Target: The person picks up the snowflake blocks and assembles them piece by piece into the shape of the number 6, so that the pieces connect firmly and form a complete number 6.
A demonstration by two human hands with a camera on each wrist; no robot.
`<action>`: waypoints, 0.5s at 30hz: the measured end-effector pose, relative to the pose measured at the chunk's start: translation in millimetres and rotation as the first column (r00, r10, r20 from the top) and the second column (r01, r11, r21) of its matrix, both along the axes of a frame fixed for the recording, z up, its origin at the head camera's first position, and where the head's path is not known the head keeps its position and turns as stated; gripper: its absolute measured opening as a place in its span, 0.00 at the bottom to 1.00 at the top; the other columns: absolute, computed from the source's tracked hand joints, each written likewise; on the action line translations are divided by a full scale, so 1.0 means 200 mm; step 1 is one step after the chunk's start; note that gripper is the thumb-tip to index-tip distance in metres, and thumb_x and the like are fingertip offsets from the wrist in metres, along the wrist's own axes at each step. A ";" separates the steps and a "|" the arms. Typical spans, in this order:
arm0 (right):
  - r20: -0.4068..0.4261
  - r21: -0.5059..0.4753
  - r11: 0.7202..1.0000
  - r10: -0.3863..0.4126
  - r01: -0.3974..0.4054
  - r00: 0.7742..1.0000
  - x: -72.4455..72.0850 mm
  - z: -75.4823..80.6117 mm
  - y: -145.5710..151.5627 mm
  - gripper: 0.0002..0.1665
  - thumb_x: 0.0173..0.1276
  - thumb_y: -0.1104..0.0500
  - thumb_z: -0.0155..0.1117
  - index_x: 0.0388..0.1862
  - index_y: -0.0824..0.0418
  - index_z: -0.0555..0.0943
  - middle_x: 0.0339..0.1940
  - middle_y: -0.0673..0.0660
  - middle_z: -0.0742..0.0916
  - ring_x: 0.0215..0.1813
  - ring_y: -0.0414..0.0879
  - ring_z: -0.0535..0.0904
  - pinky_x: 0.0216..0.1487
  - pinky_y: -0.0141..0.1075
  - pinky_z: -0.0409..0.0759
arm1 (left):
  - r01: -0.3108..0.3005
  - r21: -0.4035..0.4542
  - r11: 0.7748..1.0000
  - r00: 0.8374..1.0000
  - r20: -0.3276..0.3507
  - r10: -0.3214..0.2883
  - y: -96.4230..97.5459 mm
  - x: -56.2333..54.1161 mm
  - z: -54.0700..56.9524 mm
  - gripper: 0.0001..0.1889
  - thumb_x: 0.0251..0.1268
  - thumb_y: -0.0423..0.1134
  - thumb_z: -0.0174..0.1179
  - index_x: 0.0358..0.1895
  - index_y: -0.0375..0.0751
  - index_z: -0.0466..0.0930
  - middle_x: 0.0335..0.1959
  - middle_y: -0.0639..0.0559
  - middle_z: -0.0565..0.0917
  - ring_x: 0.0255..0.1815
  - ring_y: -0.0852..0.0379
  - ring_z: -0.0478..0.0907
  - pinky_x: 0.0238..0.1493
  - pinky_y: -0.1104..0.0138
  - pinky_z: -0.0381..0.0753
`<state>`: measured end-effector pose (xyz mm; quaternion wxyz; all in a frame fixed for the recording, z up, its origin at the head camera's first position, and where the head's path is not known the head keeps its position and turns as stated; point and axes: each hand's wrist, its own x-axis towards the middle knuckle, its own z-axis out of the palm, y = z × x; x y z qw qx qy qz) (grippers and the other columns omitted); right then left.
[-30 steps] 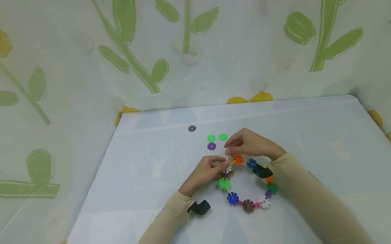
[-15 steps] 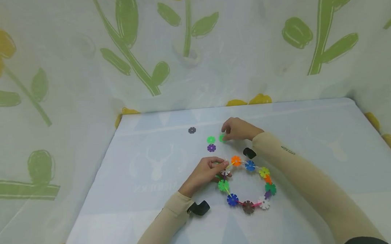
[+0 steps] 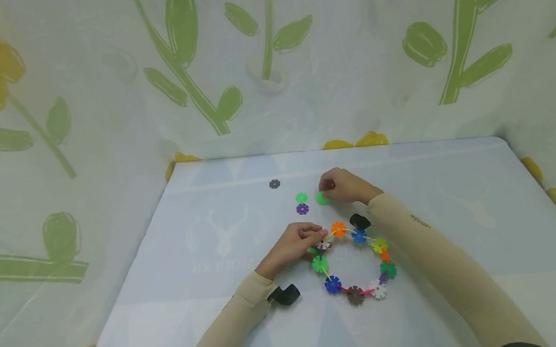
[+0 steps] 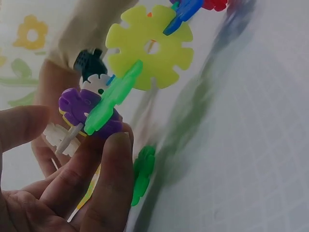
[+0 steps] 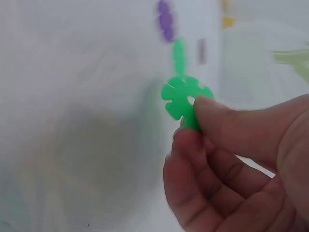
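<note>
A ring of linked plastic snowflake discs in many colours stands on the table, its discs joined edge to edge. My left hand holds the ring at its upper left. In the left wrist view, thumb and fingers are around a purple disc and a white disc, with a green disc slotted close by. Farther back, my right hand pinches a loose green snowflake disc between thumb and fingers. In the right wrist view that disc appears lifted off the surface.
Behind the ring lie a loose green disc, a purple disc and a dark disc. A patterned cloth wall rises at the back edge of the white table. Black wrist cameras jut from both sleeves.
My right hand has left the ring, moved back to the green disc and picked it up, now shifting slightly right. The left hand keeps its hold on the ring.
</note>
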<state>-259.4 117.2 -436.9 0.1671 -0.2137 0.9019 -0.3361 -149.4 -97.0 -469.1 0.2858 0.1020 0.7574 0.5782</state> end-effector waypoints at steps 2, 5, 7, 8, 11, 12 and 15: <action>0.019 -0.067 0.998 -0.010 0.011 1.000 0.05 0.03 0.03 0.07 0.72 0.61 0.68 0.44 0.64 0.87 0.40 0.60 0.89 0.39 0.49 0.80 0.46 0.40 0.83 | -0.004 0.000 1.000 1.000 0.008 0.004 0.00 0.00 0.00 0.24 0.77 0.49 0.59 0.62 0.31 0.80 0.50 0.36 0.90 0.42 0.60 0.86 0.41 0.62 0.90; 0.052 -0.150 0.988 -0.032 0.040 0.998 0.13 0.06 0.08 0.09 0.73 0.60 0.68 0.46 0.65 0.88 0.37 0.63 0.90 0.33 0.47 0.79 0.41 0.37 0.84 | -0.010 0.003 1.000 1.000 0.015 0.010 0.00 0.00 0.00 0.24 0.77 0.49 0.60 0.62 0.32 0.80 0.50 0.37 0.90 0.42 0.59 0.86 0.41 0.62 0.90; 0.066 -0.194 0.979 -0.045 0.057 0.997 0.18 0.07 0.10 0.10 0.73 0.60 0.68 0.46 0.65 0.88 0.36 0.65 0.89 0.31 0.46 0.80 0.40 0.37 0.85 | -0.007 0.003 1.000 1.000 0.010 0.007 0.00 0.00 0.00 0.24 0.77 0.49 0.59 0.62 0.32 0.80 0.51 0.38 0.90 0.42 0.59 0.86 0.42 0.62 0.90; 0.067 -0.215 0.975 -0.051 0.064 0.996 0.20 0.07 0.10 0.09 0.73 0.60 0.68 0.45 0.65 0.88 0.36 0.66 0.89 0.31 0.46 0.80 0.40 0.37 0.85 | -0.005 0.007 1.000 1.000 0.009 0.005 -0.01 0.00 0.00 0.24 0.77 0.49 0.59 0.63 0.32 0.79 0.51 0.38 0.90 0.43 0.59 0.86 0.42 0.61 0.90; 0.058 -0.268 0.961 -0.055 0.069 0.997 0.26 0.07 0.11 0.09 0.73 0.61 0.68 0.45 0.66 0.88 0.36 0.66 0.89 0.31 0.46 0.81 0.39 0.35 0.86 | 0.005 0.016 1.000 1.000 0.000 -0.005 -0.01 0.00 -0.01 0.25 0.77 0.49 0.59 0.63 0.31 0.79 0.53 0.37 0.89 0.44 0.58 0.86 0.43 0.61 0.90; 0.055 -0.282 0.957 -0.054 0.067 0.997 0.27 0.07 0.11 0.09 0.73 0.62 0.67 0.46 0.66 0.88 0.36 0.66 0.89 0.31 0.46 0.81 0.39 0.35 0.86 | 0.008 0.019 1.000 1.000 0.000 -0.008 -0.01 0.00 -0.01 0.25 0.77 0.49 0.59 0.63 0.31 0.79 0.53 0.37 0.89 0.44 0.58 0.86 0.43 0.61 0.90; 0.036 -0.302 0.952 -0.040 0.049 0.999 0.31 0.06 0.10 0.09 0.74 0.63 0.67 0.45 0.67 0.88 0.35 0.64 0.89 0.30 0.46 0.81 0.37 0.34 0.85 | 0.011 0.031 0.999 1.000 0.001 -0.011 0.00 0.00 -0.02 0.24 0.77 0.48 0.59 0.63 0.31 0.79 0.53 0.36 0.89 0.44 0.58 0.86 0.42 0.60 0.90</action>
